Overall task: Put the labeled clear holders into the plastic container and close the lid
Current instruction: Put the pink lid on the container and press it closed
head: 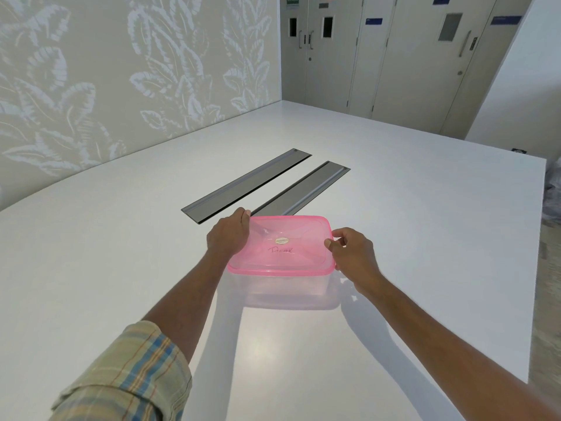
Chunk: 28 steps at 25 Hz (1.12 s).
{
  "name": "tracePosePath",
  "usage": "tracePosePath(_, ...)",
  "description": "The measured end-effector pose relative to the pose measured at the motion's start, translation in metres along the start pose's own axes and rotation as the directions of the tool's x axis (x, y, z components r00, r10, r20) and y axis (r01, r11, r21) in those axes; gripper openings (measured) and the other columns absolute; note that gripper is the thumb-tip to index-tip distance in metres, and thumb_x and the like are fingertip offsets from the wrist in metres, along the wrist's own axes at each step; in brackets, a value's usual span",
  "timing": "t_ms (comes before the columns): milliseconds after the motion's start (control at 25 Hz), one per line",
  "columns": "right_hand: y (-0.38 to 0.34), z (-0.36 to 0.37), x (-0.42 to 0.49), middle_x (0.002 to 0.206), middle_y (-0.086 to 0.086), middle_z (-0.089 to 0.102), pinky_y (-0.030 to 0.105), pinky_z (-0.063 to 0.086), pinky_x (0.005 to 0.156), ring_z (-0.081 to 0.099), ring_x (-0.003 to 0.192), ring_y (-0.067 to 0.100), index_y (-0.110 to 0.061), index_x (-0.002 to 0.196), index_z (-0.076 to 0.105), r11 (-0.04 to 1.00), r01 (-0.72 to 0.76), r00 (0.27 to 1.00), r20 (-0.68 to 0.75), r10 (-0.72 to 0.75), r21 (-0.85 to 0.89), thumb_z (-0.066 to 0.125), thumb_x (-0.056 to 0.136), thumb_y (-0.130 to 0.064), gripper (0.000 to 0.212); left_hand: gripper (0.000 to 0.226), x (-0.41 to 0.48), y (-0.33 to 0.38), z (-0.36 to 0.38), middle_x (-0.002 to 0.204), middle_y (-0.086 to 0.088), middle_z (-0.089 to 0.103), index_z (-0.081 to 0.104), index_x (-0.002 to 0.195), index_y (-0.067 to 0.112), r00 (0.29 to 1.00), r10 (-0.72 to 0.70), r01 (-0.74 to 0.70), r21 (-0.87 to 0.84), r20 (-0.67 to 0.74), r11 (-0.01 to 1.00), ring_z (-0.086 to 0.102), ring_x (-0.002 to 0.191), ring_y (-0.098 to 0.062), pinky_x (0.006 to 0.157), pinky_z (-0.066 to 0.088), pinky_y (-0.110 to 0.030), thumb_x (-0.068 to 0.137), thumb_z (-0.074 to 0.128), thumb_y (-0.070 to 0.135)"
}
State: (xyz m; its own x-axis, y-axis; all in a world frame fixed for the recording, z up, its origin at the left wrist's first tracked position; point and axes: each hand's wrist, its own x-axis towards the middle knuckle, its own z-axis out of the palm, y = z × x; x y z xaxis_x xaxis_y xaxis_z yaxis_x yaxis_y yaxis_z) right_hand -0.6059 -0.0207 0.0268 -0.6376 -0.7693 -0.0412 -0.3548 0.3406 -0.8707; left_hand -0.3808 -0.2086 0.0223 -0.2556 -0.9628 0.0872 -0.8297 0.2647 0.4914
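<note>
L forearm wears a rolled-up plaid sleeve [127, 375]: pale yellow-green w/ blue bands, thin orange lines. R forearm bare, no sleeve showing. Left hand [228, 232] and right hand [352, 253] bare; no rings, watch or gloves.

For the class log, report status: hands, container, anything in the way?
Left hand and right hand grip opposite edges of pink lid. Lid sits on clear container. No holders visible. White table around it bare.

Bright, even light; soft arm shadows, wide-angle bending at edges.
</note>
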Motion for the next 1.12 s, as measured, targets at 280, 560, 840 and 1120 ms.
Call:
tracePosePath(280, -0.001, -0.001, 0.006, 0.098, 0.003, 0.070, 0.045, 0.064, 0.078, 0.072, 0.081, 0.025, -0.016, 0.123, 0.064, 0.998, -0.059, 0.997, 0.044, 0.058, 0.024, 0.068, 0.095, -0.022, 0.028, 0.052, 0.000, -0.003, 0.004, 0.121, -0.009, 0.073, 0.064, 0.127, 0.032, 0.998, -0.053, 0.054, -0.014, 0.029, 0.998, 0.064, 0.115, -0.039, 0.087, 0.040, -0.041, 0.111, 0.021, 0.057)
tracePosePath(560, -0.023, 0.020, 0.027, 0.143, 0.011, 0.054, 0.047, 0.050, 0.099, 0.056, 0.128, 0.036, -0.027, 0.152, 0.042, 0.941, 0.064, 0.996, 0.086, -0.037, -0.333, 0.041, 0.101, -0.042, 0.053, 0.055, 0.002, -0.001, 0.008, 0.118, -0.010, 0.073, 0.066, 0.124, 0.029, 0.998, -0.058, 0.058, 0.043, 0.004, 0.997, 0.064, 0.111, -0.039, 0.085, 0.038, -0.040, 0.111, 0.020, 0.056)
tracePosePath(840, -0.029, 0.044, 0.073, 0.121, 0.016, 0.064, 0.044, 0.041, 0.080, 0.062, 0.111, 0.041, -0.011, 0.122, 0.063, 0.821, 0.097, 0.995, 0.026, -0.100, -0.563, 0.027, 0.104, -0.067, 0.069, 0.055, 0.005, -0.003, 0.010, 0.111, -0.008, 0.072, 0.067, 0.121, 0.029, 0.999, -0.045, 0.045, 0.059, -0.004, 0.997, 0.054, 0.094, -0.033, 0.083, 0.039, -0.040, 0.110, 0.019, 0.055)
tracePosePath(1120, -0.032, 0.039, 0.110, 0.116, 0.015, 0.069, 0.039, 0.041, 0.080, 0.051, 0.092, 0.033, -0.014, 0.109, 0.071, 0.828, 0.071, 0.992, 0.128, 0.002, -0.557, 0.028, 0.098, -0.060, 0.064, 0.056, 0.006, -0.004, 0.010, 0.102, -0.009, 0.069, 0.069, 0.114, 0.026, 0.999, -0.031, 0.033, 0.070, -0.036, 0.997, 0.058, 0.095, -0.036, 0.082, 0.040, -0.040, 0.110, 0.021, 0.056)
